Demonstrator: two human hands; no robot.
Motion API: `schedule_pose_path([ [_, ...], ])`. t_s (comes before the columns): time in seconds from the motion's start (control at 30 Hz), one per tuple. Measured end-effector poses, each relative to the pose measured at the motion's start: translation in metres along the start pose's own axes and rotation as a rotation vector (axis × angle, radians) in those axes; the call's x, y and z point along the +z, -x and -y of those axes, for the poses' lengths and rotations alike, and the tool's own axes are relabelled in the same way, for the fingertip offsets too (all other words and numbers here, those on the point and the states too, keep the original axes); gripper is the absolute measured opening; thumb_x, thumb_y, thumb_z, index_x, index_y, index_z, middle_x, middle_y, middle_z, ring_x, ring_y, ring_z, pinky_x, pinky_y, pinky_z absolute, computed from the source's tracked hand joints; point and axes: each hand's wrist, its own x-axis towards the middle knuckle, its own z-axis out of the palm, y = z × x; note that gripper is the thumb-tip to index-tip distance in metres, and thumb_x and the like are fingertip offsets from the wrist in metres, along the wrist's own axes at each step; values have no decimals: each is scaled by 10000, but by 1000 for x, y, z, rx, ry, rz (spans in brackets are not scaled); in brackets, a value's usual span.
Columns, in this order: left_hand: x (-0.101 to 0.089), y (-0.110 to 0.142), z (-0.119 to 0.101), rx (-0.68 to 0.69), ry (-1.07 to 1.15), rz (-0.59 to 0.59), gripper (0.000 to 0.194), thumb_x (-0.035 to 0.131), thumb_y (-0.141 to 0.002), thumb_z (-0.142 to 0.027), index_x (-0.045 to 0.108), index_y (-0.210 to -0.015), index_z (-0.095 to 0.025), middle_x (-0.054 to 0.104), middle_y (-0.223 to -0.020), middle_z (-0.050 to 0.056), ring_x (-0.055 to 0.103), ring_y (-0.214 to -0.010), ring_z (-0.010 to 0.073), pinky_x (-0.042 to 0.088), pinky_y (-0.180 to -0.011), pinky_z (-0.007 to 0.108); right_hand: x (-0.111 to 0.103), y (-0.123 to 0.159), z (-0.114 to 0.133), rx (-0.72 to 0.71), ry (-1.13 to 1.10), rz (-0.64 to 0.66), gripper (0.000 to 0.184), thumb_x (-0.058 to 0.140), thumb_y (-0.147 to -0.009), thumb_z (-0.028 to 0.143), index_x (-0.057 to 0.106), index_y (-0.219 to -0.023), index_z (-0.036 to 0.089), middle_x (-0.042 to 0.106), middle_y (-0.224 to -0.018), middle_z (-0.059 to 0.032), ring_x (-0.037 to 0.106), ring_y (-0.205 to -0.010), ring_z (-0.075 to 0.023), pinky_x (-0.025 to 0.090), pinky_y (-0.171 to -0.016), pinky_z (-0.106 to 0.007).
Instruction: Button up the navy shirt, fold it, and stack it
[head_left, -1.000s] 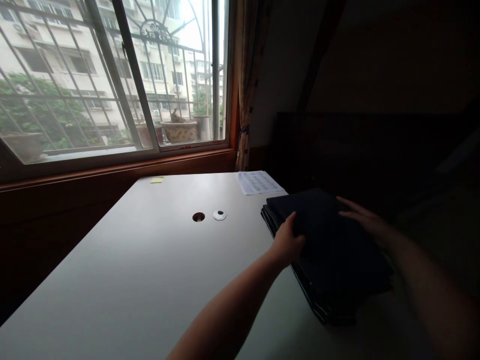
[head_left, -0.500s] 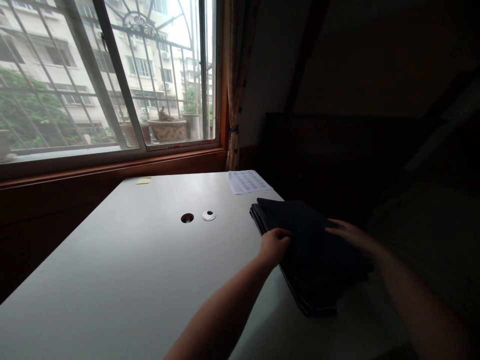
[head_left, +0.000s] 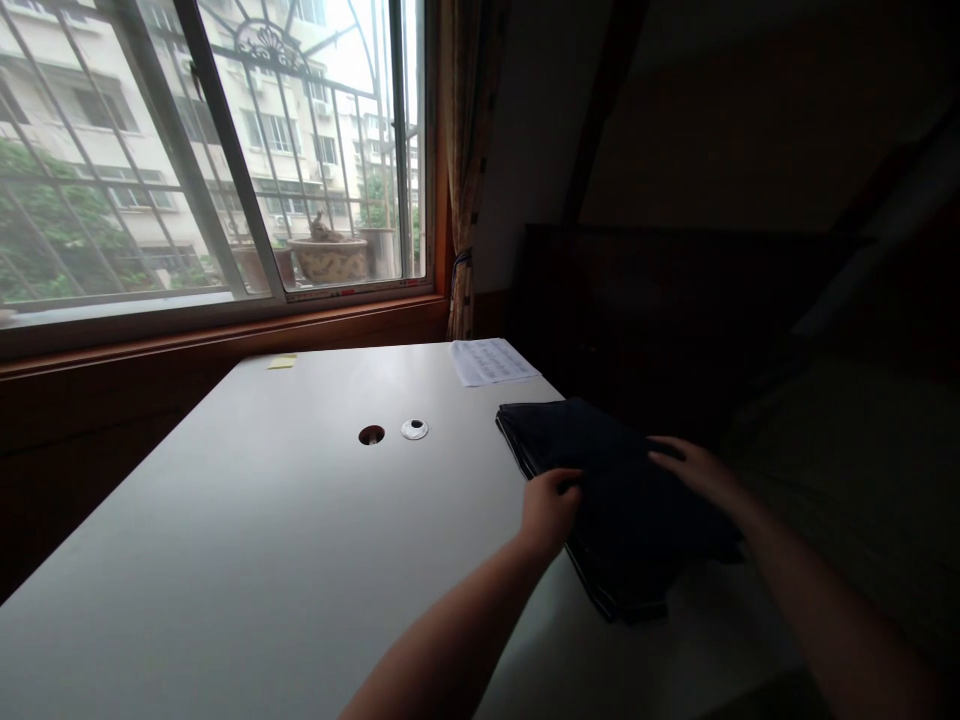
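The cloth [head_left: 622, 525] lies between the left hand [head_left: 549, 510], curled, grip unclear, and right hand [head_left: 696, 472], loosely open; long axis slants far-left to near-right.

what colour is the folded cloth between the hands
The folded cloth looks dark navy blue in the head view.

Head-worn view, forward and down over the hands [head_left: 549, 512] and table [head_left: 300, 540].

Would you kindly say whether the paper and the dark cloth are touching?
Apart: the head view shows bare white table between the paper and the dark cloth.
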Motion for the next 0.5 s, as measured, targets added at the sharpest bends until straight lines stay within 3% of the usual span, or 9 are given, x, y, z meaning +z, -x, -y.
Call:
schedule_pose_path([
  [0.1, -6, -6, -4, -12, 38, 18, 438, 575, -814, -156, 706, -1227, -216, 718, -1156, 67, 645, -1069, 233, 484, -1037, 391, 5, -3, -5, 30, -53, 64, 331, 681, -725, 314, 754, -1027, 200, 755, -1082, -141, 712, -955, -320, 552, -848, -409],
  [0.2, -3, 3, -2, -53, 102, 144, 457, 644, -766, -143, 704, -1214, -212, 721, -1026, 71, 677, -893, 215, 581, -869, 387, 5, -3, -10, 72, -94, 112, 326, 707, -687, 303, 749, -992, 196, 754, -1072, -153, 714, -956, -330, 558, -838, -414],
  [0.3, 0, 10, 5, -75, 189, 217, 568, 699, -785, -220, 595, -1342, -254, 688, -1016, 66, 677, -775, 176, 620, -699, 336, -1, 1, -14, 110, -130, 154, 308, 747, -666, 330, 749, -951, 211, 761, -1022, -156, 730, -891, -329, 575, -764, -404],
  [0.4, -10, -5, 11, -101, 240, 109, 647, 588, -907, -301, 334, -1501, -264, 637, -1017, 63, 666, -713, 131, 622, -679, 308, -6, 6, -18, 153, -166, 172, 332, 774, -664, 368, 745, -961, 222, 761, -995, -161, 736, -840, -327, 580, -710, -402],
  [0.5, -30, -35, 13, -127, 227, 11, 680, 485, -973, -277, 124, -1547, -222, 620, -1028, 70, 672, -701, 109, 613, -727, 291, -7, 11, -23, 205, -221, 206, 417, 790, -666, 384, 730, -1041, 211, 757, -1001, -177, 741, -821, -330, 586, -692, -400],
])
